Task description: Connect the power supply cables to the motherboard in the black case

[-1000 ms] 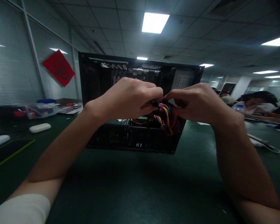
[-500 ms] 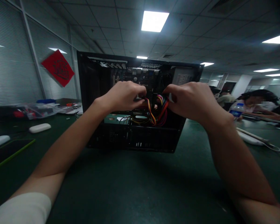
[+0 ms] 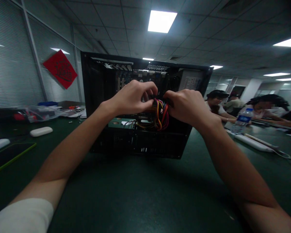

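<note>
A black computer case (image 3: 106,144) stands on the table with its side open toward me. Inside it, a motherboard (image 3: 128,77) and a silver power supply (image 3: 190,79) show at the top. A bundle of red, yellow and black power cables (image 3: 162,118) hangs in the middle. My left hand (image 3: 137,97) is closed at the bundle's upper left, thumb and fingers pinched on the cables. From the right, my right hand (image 3: 184,102) curls its fingers round the bundle's upper right. The cable ends between the fingertips are hidden.
The green table (image 3: 135,191) spreads in front of the case. At left lie a white case-like object (image 3: 41,131), a green-edged dark pad (image 3: 13,155) and a plastic bag (image 3: 41,113). A water bottle (image 3: 243,121) and white power strip (image 3: 253,142) are at right, with people (image 3: 217,100) beyond.
My right hand has moved left, closer to my left hand. My left hand has shifted slightly right and up. The cable bundle is drawn together between them.
</note>
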`<action>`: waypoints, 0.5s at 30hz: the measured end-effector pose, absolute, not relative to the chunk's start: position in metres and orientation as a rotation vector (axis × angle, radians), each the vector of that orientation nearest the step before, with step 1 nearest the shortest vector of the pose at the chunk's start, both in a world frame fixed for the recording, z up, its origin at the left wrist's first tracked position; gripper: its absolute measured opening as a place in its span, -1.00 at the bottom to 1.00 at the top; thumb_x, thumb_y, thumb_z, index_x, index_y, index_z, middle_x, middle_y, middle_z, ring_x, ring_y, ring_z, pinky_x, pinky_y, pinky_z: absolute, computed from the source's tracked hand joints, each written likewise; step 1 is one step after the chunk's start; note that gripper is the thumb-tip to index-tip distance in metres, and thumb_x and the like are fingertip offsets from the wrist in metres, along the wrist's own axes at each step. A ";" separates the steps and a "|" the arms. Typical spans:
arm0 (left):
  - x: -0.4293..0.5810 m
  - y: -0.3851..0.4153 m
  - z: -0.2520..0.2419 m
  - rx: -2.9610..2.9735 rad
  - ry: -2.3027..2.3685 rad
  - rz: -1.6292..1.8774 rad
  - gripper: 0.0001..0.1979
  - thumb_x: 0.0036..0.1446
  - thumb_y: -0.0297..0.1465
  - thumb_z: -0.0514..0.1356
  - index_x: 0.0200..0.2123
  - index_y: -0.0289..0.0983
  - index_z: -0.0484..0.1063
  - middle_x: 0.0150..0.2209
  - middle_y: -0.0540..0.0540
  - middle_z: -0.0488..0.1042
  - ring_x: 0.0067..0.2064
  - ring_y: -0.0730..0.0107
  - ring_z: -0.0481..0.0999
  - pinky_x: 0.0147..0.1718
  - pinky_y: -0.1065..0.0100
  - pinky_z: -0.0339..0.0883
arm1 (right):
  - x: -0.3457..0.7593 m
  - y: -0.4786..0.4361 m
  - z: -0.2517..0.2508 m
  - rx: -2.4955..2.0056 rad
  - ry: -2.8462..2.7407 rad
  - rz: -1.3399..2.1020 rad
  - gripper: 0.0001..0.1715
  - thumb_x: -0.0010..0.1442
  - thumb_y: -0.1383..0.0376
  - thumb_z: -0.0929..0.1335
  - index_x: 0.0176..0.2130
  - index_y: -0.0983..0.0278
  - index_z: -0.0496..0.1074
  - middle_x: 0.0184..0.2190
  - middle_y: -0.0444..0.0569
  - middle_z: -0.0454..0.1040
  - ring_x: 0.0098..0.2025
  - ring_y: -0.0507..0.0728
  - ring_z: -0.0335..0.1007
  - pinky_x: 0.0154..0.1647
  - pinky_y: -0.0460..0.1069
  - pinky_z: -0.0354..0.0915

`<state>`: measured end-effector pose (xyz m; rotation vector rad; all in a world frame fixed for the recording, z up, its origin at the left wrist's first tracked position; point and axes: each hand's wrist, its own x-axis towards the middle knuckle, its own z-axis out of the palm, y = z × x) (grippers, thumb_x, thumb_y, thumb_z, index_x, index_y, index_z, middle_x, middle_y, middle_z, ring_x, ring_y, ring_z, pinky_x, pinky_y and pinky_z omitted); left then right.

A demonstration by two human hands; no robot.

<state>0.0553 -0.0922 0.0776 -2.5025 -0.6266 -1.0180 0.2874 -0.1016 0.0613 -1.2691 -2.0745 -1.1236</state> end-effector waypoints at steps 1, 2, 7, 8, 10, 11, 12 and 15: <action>0.056 -0.093 0.077 -2.498 -0.624 -1.063 -0.75 0.21 -0.35 0.22 -0.07 -0.29 0.56 -0.28 -0.09 0.65 -0.29 0.35 0.63 -0.27 0.35 0.44 | 0.285 -0.100 0.061 -1.275 -2.085 -1.112 -0.56 0.36 0.15 0.25 0.00 0.28 0.61 -0.32 0.17 0.62 -0.39 0.24 0.45 -0.41 0.04 0.02; 0.057 -0.093 0.077 -2.484 -0.626 -1.104 -0.75 0.20 -0.37 0.22 -0.08 -0.30 0.55 -0.29 -0.09 0.64 -0.30 0.35 0.62 -0.28 0.35 0.44 | 0.282 -0.098 0.062 -1.276 -2.095 -1.097 -0.56 0.37 0.16 0.25 -0.02 0.29 0.61 -0.29 0.18 0.63 -0.37 0.25 0.46 -0.41 0.04 0.03; 0.056 -0.085 0.076 -2.356 -0.670 -1.211 -0.76 0.17 -0.41 0.17 -0.13 -0.30 0.57 -0.35 -0.08 0.62 -0.34 0.36 0.58 -0.31 0.33 0.44 | 0.261 -0.088 0.062 -1.224 -2.123 -0.989 -0.58 0.40 0.23 0.23 -0.01 0.34 0.59 -0.12 0.26 0.60 -0.23 0.28 0.50 -0.35 0.06 0.16; 0.055 -0.082 0.076 -2.338 -0.682 -1.219 -0.75 0.17 -0.42 0.16 -0.13 -0.29 0.57 -0.35 -0.08 0.62 -0.34 0.37 0.57 -0.31 0.33 0.44 | 0.256 -0.085 0.061 -1.207 -2.130 -0.964 -0.58 0.41 0.24 0.22 0.01 0.35 0.59 -0.09 0.28 0.59 -0.21 0.29 0.50 -0.32 0.06 0.19; 0.052 -0.075 0.076 -2.319 -0.702 -1.226 -0.74 0.17 -0.42 0.15 -0.12 -0.29 0.57 -0.35 -0.08 0.62 -0.34 0.37 0.56 -0.32 0.32 0.43 | 0.247 -0.079 0.058 -1.171 -2.161 -0.914 -0.56 0.43 0.27 0.21 0.05 0.39 0.56 -0.03 0.31 0.57 -0.18 0.28 0.51 -0.28 0.07 0.23; 0.050 -0.071 0.076 -2.320 -0.710 -1.224 -0.73 0.16 -0.42 0.15 -0.11 -0.28 0.57 -0.34 -0.08 0.62 -0.34 0.36 0.56 -0.32 0.32 0.43 | 0.243 -0.074 0.057 -1.155 -2.188 -0.890 -0.56 0.43 0.28 0.21 0.08 0.40 0.55 -0.01 0.31 0.56 -0.17 0.28 0.52 -0.27 0.07 0.25; 0.049 -0.068 0.075 -2.326 -0.719 -1.220 -0.73 0.16 -0.41 0.16 -0.11 -0.27 0.58 -0.33 -0.09 0.63 -0.34 0.36 0.56 -0.32 0.31 0.44 | 0.239 -0.069 0.054 -1.144 -2.220 -0.866 -0.56 0.44 0.29 0.21 0.10 0.41 0.54 0.01 0.31 0.56 -0.16 0.28 0.53 -0.26 0.06 0.26; 0.046 -0.056 0.072 -2.364 -0.770 -1.205 -0.73 0.14 -0.42 0.19 -0.10 -0.27 0.59 -0.26 -0.11 0.65 -0.27 0.32 0.58 -0.27 0.31 0.45 | 0.234 -0.051 0.044 -1.171 -2.334 -0.797 -0.57 0.46 0.29 0.20 0.10 0.40 0.53 -0.01 0.28 0.59 -0.14 0.29 0.58 -0.26 0.04 0.29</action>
